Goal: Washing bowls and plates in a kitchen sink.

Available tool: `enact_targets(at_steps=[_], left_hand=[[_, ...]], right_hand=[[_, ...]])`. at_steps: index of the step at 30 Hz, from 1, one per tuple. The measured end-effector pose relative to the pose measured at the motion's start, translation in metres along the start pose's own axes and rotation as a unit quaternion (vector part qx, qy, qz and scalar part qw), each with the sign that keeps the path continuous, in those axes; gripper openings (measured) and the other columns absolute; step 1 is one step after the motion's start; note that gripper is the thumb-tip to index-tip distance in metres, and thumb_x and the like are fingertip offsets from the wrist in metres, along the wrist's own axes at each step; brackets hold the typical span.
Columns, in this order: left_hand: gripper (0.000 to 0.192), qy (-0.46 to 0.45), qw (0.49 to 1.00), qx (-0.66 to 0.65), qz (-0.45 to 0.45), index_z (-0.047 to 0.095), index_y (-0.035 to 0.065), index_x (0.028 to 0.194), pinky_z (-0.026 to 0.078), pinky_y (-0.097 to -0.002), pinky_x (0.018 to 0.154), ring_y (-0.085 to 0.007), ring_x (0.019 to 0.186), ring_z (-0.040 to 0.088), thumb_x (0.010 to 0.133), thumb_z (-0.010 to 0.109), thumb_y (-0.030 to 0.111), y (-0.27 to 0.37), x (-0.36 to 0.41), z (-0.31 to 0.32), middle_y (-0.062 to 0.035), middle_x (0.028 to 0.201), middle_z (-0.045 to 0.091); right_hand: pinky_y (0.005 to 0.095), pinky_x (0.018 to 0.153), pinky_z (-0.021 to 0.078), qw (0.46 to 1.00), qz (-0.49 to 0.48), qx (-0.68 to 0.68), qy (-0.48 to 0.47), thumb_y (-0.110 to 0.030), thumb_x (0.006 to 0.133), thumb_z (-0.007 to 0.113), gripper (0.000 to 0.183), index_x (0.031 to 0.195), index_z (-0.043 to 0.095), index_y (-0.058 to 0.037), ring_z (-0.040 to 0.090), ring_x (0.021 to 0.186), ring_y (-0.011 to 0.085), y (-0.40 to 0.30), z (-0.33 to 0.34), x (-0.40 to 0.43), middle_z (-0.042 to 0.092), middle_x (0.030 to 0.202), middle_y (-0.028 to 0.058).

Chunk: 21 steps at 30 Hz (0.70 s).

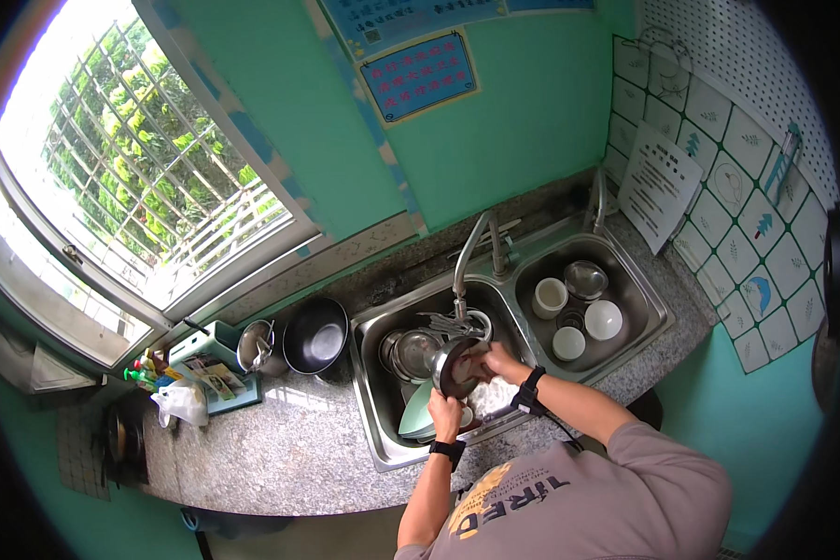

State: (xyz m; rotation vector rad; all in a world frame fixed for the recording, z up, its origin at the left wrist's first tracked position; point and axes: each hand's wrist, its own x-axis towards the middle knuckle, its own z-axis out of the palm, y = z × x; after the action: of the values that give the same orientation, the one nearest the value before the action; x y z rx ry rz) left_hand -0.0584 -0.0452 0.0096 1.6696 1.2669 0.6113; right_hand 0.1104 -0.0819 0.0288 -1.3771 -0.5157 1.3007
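My left hand (pixel 446 413) grips the near rim of a round metal bowl (pixel 455 367), which is tilted above the left basin of a steel double sink (pixel 385 458). My right hand (pixel 497 364) is at the bowl's right side, its fingers partly hidden against it; whether it grips the rim or touches the inside is unclear. Just behind stands the curved faucet (pixel 462 269), with cutlery (pixel 448 324) near its outlet. Metal bowls (pixel 414 352) and green plates (pixel 417 413) lie in the basin left of my hands. White, foamy-looking water (pixel 493 399) shows beneath my right hand.
In the right basin are white bowls (pixel 603 320), a white cup (pixel 550 298) and a metal bowl (pixel 586 279). Left of the sink, a black wok (pixel 316 337), a metal pot (pixel 255 343), a plastic bag (pixel 182 402) and bottles (pixel 140 378) stand on the granite counter (pixel 280 448).
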Motion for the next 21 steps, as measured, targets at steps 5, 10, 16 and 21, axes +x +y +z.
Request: enact_targets(at_steps=[5,10,16,21], left_hand=[[0.016,0.137,0.987,-0.051,0.062,0.056,-0.0042,0.084,0.046,-0.0376,0.064,-0.0284,0.073,0.061,0.075,0.046,0.004,-0.004,0.004,0.014,-0.0166,0.077,0.063],[0.014,0.165,0.985,0.018,0.050,0.045,-0.0016,0.084,0.043,-0.0414,0.061,-0.0408,0.071,0.057,0.070,0.044,-0.005,0.009,0.001,-0.016,-0.0245,0.073,0.057],[0.025,0.130,0.975,0.101,0.147,0.047,0.0017,0.102,0.043,-0.0451,0.063,-0.0433,0.075,0.056,0.079,0.040,-0.005,0.015,-0.008,-0.041,-0.0259,0.076,0.057],[0.026,0.068,0.963,0.176,0.192,0.044,0.0043,0.107,0.041,-0.0488,0.059,-0.0423,0.071,0.054,0.082,0.041,0.002,0.016,-0.019,-0.030,-0.0252,0.078,0.056]], right_hand=[[0.0468,0.082,0.0462,0.895,0.235,0.293,-0.240,-0.023,0.087,0.043,0.032,0.106,0.051,0.0016,0.061,0.080,0.0289,0.049,0.009,-0.012,0.060,0.090,0.0134],[0.0335,0.044,0.0425,0.963,0.206,0.019,-0.171,-0.013,0.083,0.049,0.018,0.092,0.056,0.0009,0.050,0.047,0.0174,0.054,-0.007,-0.006,0.054,0.062,0.0068],[0.0380,0.056,0.0456,0.858,0.029,-0.509,-0.060,-0.030,0.070,0.064,0.036,0.087,0.057,0.0010,0.058,0.060,0.0284,0.076,-0.029,0.005,0.059,0.063,0.0148],[0.0418,0.070,0.0466,0.855,-0.099,-0.502,-0.083,-0.033,0.064,0.070,0.056,0.109,0.049,-0.0065,0.060,0.083,0.0331,0.099,-0.059,0.022,0.061,0.086,0.0188]])
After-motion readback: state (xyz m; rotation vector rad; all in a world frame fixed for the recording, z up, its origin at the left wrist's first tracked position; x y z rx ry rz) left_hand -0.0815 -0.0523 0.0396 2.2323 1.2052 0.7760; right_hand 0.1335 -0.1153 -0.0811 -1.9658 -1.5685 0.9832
